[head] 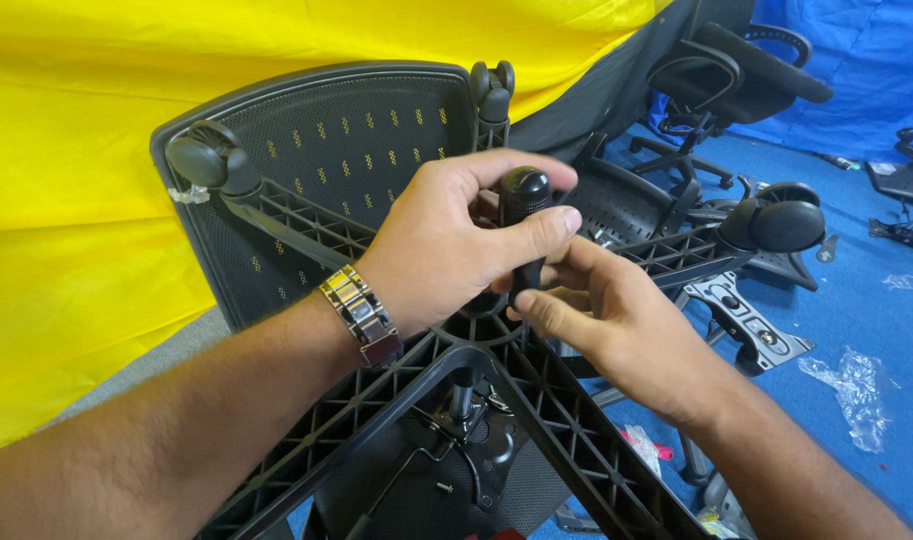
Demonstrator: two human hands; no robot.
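My left hand (446, 240) grips the black rounded handle of a screwdriver (523, 200), held upright over the hub of an upturned black star-shaped chair base (556, 420). My right hand (596, 315) pinches the tool's lower shaft just below the handle, fingertips touching it. The base's ribbed arms spread outward, each ending in a black caster (784, 225). A metal watch band sits on my left wrist. The tool's tip and the hub are hidden behind my hands.
A black mesh chair back (326, 140) stands behind the base against a yellow sheet (76, 200). Other chair parts and an armrest (726, 70) lie on the blue floor (876, 330), with plastic wrap (856, 390) and a metal seat plate (741, 320) to the right.
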